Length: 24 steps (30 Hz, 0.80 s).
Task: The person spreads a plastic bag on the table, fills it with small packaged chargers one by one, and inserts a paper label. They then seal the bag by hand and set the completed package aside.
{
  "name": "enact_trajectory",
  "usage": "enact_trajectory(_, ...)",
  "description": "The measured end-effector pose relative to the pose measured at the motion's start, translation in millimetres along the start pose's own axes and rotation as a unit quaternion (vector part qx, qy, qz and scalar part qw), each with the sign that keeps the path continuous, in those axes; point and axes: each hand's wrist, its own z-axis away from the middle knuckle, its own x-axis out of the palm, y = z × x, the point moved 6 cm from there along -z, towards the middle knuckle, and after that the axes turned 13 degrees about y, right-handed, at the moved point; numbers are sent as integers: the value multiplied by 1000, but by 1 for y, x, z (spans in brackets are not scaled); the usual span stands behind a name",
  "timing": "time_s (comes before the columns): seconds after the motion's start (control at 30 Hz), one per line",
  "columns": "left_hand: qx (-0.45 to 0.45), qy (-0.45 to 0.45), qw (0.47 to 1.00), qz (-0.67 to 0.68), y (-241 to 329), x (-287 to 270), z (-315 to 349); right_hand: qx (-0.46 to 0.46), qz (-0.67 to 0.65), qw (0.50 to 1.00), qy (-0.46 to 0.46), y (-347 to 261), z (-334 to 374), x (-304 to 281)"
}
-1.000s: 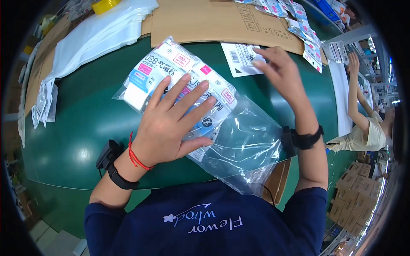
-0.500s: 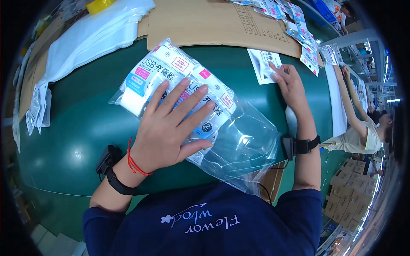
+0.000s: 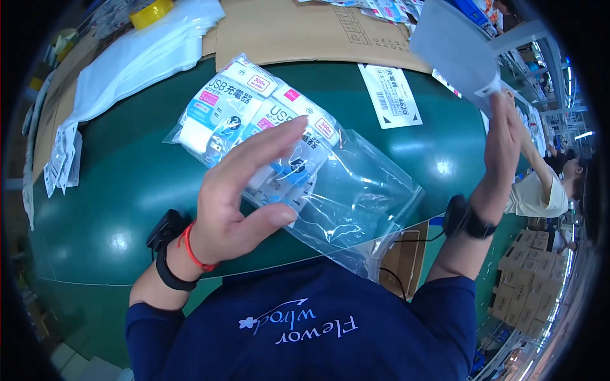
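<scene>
A clear plastic bag lies slantwise on the green table, with several white, blue and pink charger packages in its far left end. Over its near edge hovers my left hand, fingers apart and thumb spread, with nothing in it. My right hand is raised at the far right, its fingers closed on the lower end of a pale, translucent sheet. Motion blurs the sheet, so its kind is unclear. A white printed label sheet with a barcode lies flat between the bag and the cardboard.
Flat cardboard covers the table's far side, with more packages on it. At the far left are a stack of white plastic sleeves and a yellow tape roll. A co-worker stands at the right, near stacked cartons.
My right hand has left the label sheet and moved right, now with the pale sheet in it. My left hand has lifted off the packages and turned on its side.
</scene>
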Motion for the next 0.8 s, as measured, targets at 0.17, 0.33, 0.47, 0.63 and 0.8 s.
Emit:
enact_trajectory(0.17,-164,65,902,394,-10,28,-4,-431,100,867,-231,-138,108,67)
enact_trajectory(0.33,-256,119,894,348,-24,29,-17,-338,114,930,-84,-100,121,80)
enact_trajectory(0.47,-225,134,884,387,-24,30,-19,278,-318,897,-132,-71,145,90)
enact_trajectory(0.63,-240,144,879,386,-23,37,-17,257,-257,918,-160,-51,151,82)
enact_trajectory(0.8,-252,147,892,345,-25,40,-14,282,-285,903,-155,-51,157,78)
